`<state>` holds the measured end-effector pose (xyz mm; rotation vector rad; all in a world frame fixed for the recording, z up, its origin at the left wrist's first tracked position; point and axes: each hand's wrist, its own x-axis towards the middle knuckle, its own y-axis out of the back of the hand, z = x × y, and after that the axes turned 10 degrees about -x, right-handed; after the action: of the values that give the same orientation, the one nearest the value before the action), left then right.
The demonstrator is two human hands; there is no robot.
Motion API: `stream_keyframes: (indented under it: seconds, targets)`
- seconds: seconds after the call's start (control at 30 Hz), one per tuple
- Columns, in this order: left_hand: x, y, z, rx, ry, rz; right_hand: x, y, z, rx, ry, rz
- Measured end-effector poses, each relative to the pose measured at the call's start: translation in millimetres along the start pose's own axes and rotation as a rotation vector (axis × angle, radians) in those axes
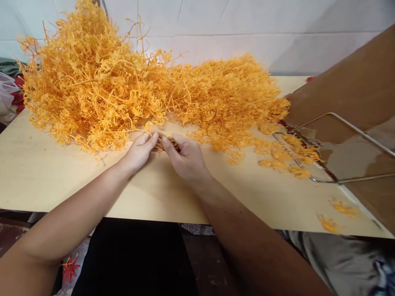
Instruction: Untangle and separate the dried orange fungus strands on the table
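A large heap of tangled orange-yellow sprigs (pixel 92 90), apparently artificial flower parts with thin stems, stands on the left of the table. In front of it, my left hand (pixel 140 152) is closed in a pinch, thumb against fingers, on an orange sprig whose thin stem runs back toward the heap. Close beside it, my right hand (pixel 188 158) is curled shut around several small orange pieces (pixel 173 144). The thumbs of both hands almost meet. Fingers hide most of what they hold. To the right spreads a lower pile of star-shaped orange pieces (pixel 228 98).
A pale wooden table (pixel 148 193) carries the piles, with a tiled wall (pixel 210 37) behind. At right a brown cardboard box (pixel 348 86) leans beside a bent metal wire frame (pixel 364 133). Loose orange pieces (pixel 328 224) lie near the front right edge. A red flower piece (pixel 70 269) lies below.
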<state>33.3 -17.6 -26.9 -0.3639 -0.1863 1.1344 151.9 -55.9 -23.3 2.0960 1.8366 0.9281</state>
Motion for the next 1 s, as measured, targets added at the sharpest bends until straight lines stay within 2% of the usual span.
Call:
stream_keyframes:
  seconds: [0.17, 0.33, 0.4, 0.43, 0.53, 0.6, 0.63, 0.7, 0.83, 1.0]
  targets:
    - [1, -9.6, 4, 0.002, 0.033, 0.136, -2, -1, -2, -0.07, 0.14, -0.038]
    - [13, 3.2, 12, 0.01, 0.097, 0.365, -19, -5, -18, -0.072, 0.469, -0.279]
    - [15, 10.1, 12, 0.113, 0.097, 0.297, -19, -6, -21, -0.055, 0.473, -0.286]
    - [14, 12.9, 11, 0.209, 0.093, 0.204, -17, -5, -19, -0.025, 0.394, -0.245]
    - [9, 18.0, 8, 0.523, 0.09, -0.117, -1, 2, -5, 0.144, -0.059, -0.064]
    - [4, 18.9, 8, 0.675, 0.103, -0.23, 8, 7, 6, 0.239, -0.32, 0.0]
    - [2, 18.8, 9, 0.733, 0.104, -0.254, 11, 8, 10, 0.271, -0.387, 0.005]
    - [-1, 17.9, 12, 0.811, 0.085, -0.283, 11, 8, 13, 0.316, -0.4, -0.048]
    - [-3, 14.7, 15, 0.893, 0.042, -0.315, 5, 1, 6, 0.319, -0.205, -0.202]
    - [-3, 11.4, 15, 1.074, 0.054, -0.272, 3, -2, 2, 0.217, -0.078, -0.173]
